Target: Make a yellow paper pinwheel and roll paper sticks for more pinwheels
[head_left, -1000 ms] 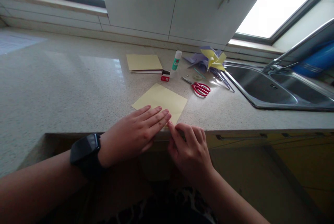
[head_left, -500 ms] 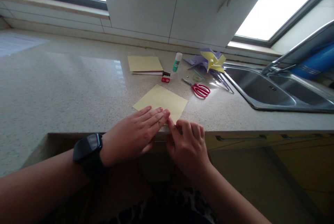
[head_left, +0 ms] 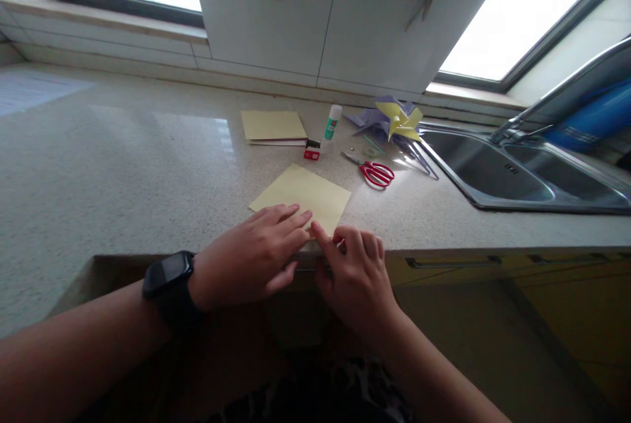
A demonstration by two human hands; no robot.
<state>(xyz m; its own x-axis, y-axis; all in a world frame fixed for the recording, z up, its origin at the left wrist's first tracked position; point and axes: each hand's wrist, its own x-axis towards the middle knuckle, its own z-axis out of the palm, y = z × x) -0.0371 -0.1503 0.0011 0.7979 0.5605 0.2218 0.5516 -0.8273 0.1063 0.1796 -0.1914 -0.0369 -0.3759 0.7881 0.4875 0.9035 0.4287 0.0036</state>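
Note:
A pale yellow sheet of paper (head_left: 300,188) lies turned cornerwise at the counter's front edge. My left hand (head_left: 256,245), with a black watch on its wrist, rests on its near left part, fingers stretched out flat and thumb apart. At the near corner, my right hand (head_left: 355,265) presses its index fingertip on the paper; the other fingers are curled and the thumb is below the counter edge. Both hands hide that corner, so any fold there cannot be made out. Beyond the sheet lie red-handled scissors (head_left: 377,174) and a small red and black box (head_left: 312,150).
A yellow paper stack (head_left: 274,126) and a glue stick (head_left: 332,122) are farther back. Yellow and purple paper pinwheels (head_left: 401,122) lie beside the steel sink (head_left: 480,203). White printed paper (head_left: 37,91) is at far left. The counter's front edge runs under my hands.
My left hand has slid slightly left and back, its fingertips now apart from my right index finger. The right hand has stayed at the paper's near corner. The view has tilted up slightly.

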